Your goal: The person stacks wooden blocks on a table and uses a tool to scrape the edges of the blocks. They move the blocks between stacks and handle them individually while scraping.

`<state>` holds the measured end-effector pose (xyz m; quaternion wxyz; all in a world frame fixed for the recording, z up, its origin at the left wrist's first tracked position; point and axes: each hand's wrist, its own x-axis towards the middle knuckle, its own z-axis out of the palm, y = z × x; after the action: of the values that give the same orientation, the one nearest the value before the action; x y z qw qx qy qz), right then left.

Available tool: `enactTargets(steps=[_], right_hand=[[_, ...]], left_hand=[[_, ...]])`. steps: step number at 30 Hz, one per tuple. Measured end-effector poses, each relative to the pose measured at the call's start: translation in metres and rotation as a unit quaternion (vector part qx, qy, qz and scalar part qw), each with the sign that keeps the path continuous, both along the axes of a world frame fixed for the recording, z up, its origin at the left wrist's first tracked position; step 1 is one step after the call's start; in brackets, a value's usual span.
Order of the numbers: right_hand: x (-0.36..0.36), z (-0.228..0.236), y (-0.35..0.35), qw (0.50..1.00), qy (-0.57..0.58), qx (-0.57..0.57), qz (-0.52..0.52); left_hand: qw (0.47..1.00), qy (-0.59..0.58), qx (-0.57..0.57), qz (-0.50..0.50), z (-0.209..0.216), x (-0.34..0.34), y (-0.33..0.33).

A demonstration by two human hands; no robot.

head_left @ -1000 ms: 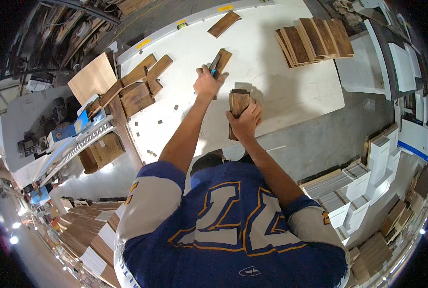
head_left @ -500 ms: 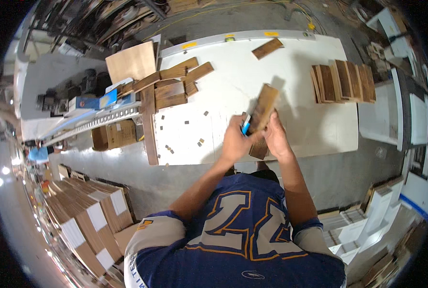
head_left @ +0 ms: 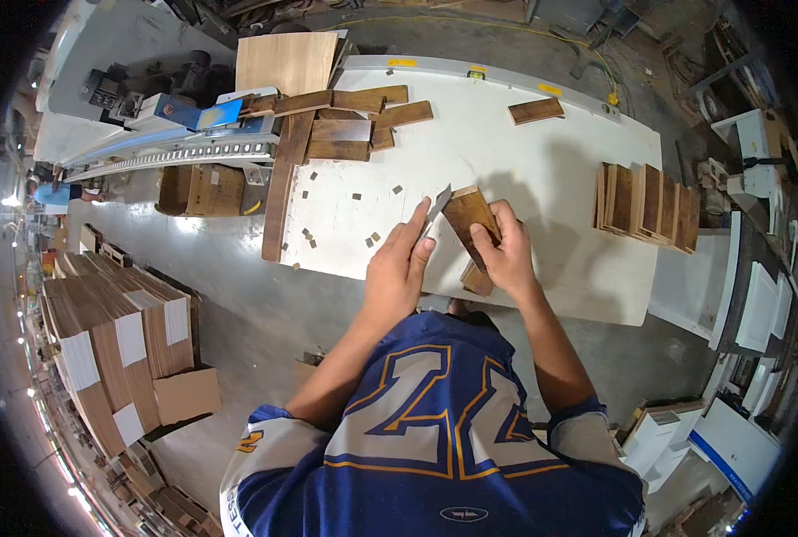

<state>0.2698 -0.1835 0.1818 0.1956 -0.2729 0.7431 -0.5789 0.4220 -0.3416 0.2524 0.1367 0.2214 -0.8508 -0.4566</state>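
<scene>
A knife [head_left: 435, 210] with a pointed metal blade is in my left hand [head_left: 397, 270], its fingers closed around the handle, which is mostly hidden. The blade points away from me, close by the left edge of a short brown wooden plank [head_left: 467, 213]. Whether blade and wood touch, I cannot tell. My right hand [head_left: 510, 258] grips that plank by its right side, thumb across the upper face, and holds it tilted above the white table [head_left: 560, 268]. Below it, another wooden piece [head_left: 477, 280] lies at the table's near edge.
Short planks [head_left: 645, 204] stand in a row at the right. A loose plank [head_left: 537, 111] lies toward the far side, before a long level [head_left: 506, 82]. More planks [head_left: 341, 150] are heaped at the left, with several small dark chips [head_left: 357, 196] nearby. Stacked cardboard [head_left: 130, 349] stands lower left.
My left hand has drawn back from the plank and the knife blade now shows. The plank has swung from leaning right to leaning left in my right hand. The whole view has shifted.
</scene>
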Motion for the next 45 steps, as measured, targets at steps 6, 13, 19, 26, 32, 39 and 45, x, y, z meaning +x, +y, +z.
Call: enactTargets(steps=[6,13,19,26,32,39,45], right_hand=[[-0.001,0.02,0.008,0.998,0.055,0.034,-0.005],[-0.001,0.018,0.018,0.985,0.125,0.118,-0.022],[0.005,0.017,0.021,0.981,0.163,0.105,-0.019],[0.002,0.015,0.025,0.977,0.186,0.104,0.018],[0.012,0.031,0.031,0.993,-0.009,0.008,0.119],[0.032,0.034,0.015,0.994,-0.11,0.017,0.012],[0.039,0.021,0.01,0.991,-0.103,0.041,-0.073]], left_hand=[[0.994,-0.012,0.104,-0.004,0.008,0.012,0.005],[0.995,-0.024,0.094,-0.034,0.011,0.019,0.007],[0.994,-0.036,0.1,-0.034,0.009,0.02,0.004],[0.979,-0.106,0.173,-0.027,0.012,0.027,-0.003],[0.976,-0.175,0.132,-0.015,-0.027,0.028,-0.025],[0.997,0.06,-0.029,0.041,-0.061,0.028,-0.037],[0.997,-0.005,-0.059,-0.054,-0.044,0.01,0.017]])
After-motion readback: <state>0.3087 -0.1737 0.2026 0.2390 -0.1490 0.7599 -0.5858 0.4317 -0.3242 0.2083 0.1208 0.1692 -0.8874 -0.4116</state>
